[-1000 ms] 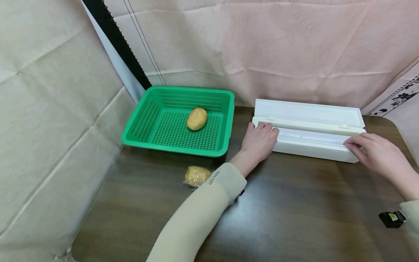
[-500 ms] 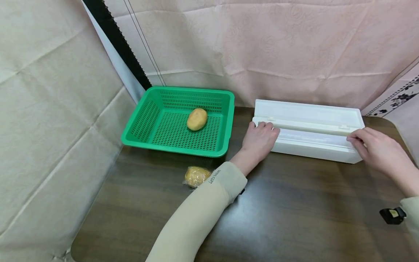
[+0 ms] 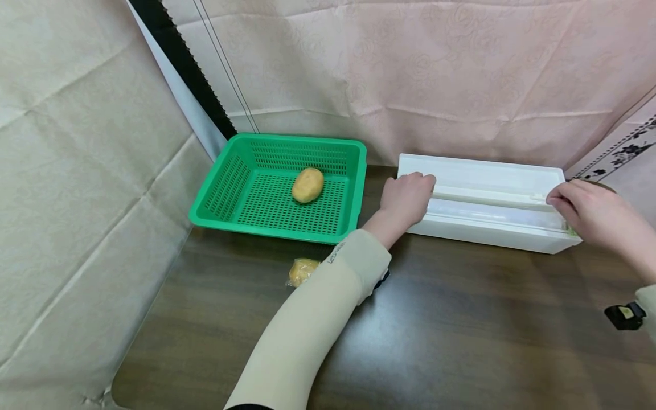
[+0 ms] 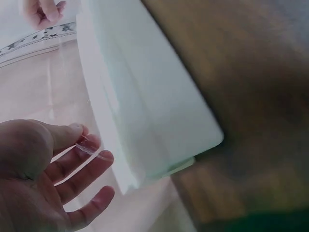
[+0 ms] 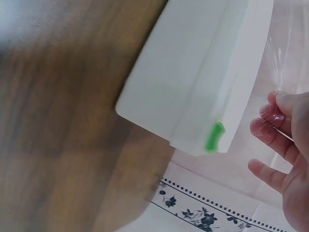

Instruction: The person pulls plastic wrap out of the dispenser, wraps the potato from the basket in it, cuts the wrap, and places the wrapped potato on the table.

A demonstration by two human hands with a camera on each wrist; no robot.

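A long white cling film dispenser box [image 3: 487, 234] lies at the right of the table, its lid [image 3: 476, 171] tipped back. My left hand [image 3: 407, 199] is at the box's left end, thumb and forefinger pinching a clear edge of cling film [image 4: 91, 151]. Over the right end, my right hand [image 3: 589, 210] pinches the other corner of the film, which gathers into creases above the fingers in the right wrist view. A green cutter slider [image 5: 214, 137] shows at the box's right end. The film is nearly invisible between the hands in the head view.
A green plastic basket [image 3: 266, 232] stands left of the box with one bare potato [image 3: 308, 185] in it. A potato wrapped in film [image 3: 301, 271] lies on the brown table [image 3: 461, 319] beside my left sleeve. Pale cloth [image 3: 461, 68] hangs behind.
Both hands have risen from the box's front opening and moved back toward the lid, pinching the film. The box has tilted or shifted slightly. My left sleeve covers more of the wrapped potato.
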